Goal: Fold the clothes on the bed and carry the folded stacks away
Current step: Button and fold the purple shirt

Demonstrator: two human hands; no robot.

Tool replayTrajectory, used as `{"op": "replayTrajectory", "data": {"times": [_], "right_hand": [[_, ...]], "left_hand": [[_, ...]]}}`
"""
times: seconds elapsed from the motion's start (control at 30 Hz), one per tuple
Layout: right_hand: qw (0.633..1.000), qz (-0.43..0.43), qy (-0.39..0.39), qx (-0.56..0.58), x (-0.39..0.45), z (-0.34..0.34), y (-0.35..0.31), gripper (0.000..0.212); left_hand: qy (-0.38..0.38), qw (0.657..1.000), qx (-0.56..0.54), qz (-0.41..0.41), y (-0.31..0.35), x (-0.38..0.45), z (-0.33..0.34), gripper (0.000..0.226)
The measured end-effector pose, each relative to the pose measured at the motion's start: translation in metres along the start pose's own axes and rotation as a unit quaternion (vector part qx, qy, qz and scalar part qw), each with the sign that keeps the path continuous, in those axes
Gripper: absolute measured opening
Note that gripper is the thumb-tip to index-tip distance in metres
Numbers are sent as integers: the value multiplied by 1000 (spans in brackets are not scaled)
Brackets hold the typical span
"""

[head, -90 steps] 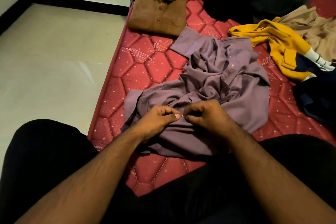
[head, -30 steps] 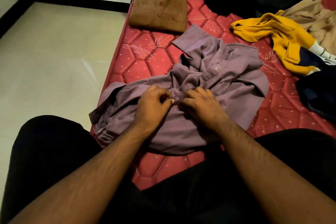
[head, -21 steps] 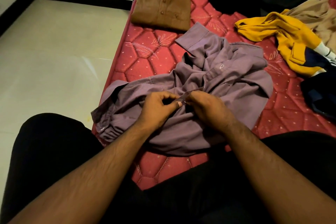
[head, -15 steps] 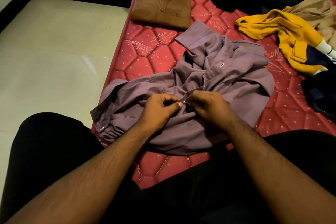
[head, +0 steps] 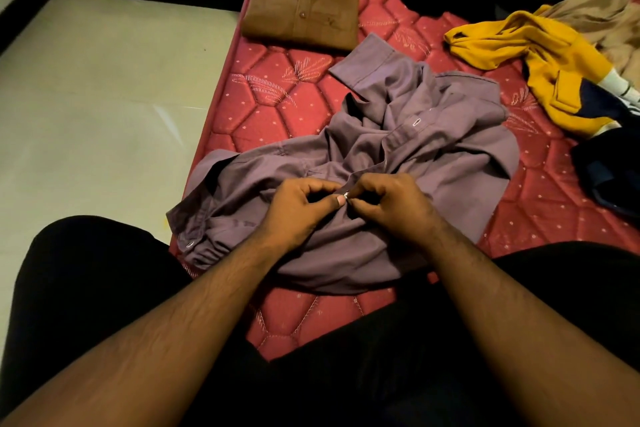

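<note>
Between fingers (head: 341,202) of both hands: purple shirt (head: 433,163) placket, pinched.

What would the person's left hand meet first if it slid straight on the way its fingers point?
The left hand points rightward, so it would almost at once meet the right hand, both pinching the purple shirt.

A mauve button-up shirt (head: 446,163) lies rumpled on the red quilted mattress (head: 277,107). Beyond it sits a neatly folded brown polo (head: 304,3).
</note>
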State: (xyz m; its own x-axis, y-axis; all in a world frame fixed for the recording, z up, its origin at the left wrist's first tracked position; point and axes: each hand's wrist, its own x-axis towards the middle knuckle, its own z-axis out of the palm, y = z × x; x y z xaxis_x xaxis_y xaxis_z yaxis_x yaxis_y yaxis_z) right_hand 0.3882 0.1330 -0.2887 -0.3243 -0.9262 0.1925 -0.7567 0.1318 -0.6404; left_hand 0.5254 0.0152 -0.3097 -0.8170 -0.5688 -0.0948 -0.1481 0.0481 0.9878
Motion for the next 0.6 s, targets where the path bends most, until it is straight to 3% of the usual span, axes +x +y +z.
{"op": "replayTrajectory", "data": {"times": [0.13, 0.27, 0.33, 0.6], "right_hand": [[1000, -16, 9, -1, -1, 6, 1, 6], [1000, 6, -2, 13, 0, 5, 1, 50], [1000, -6, -18, 0, 1, 5, 3, 57], [999, -27, -13, -18, 2, 5, 5, 16]], "left_hand": [[11, 996, -62, -63, 1, 0, 0, 15], [30, 991, -87, -98, -4, 0, 1, 15], [33, 994, -70, -80, -3, -3, 3, 19], [64, 998, 19, 12, -3, -10, 7, 19]]}}
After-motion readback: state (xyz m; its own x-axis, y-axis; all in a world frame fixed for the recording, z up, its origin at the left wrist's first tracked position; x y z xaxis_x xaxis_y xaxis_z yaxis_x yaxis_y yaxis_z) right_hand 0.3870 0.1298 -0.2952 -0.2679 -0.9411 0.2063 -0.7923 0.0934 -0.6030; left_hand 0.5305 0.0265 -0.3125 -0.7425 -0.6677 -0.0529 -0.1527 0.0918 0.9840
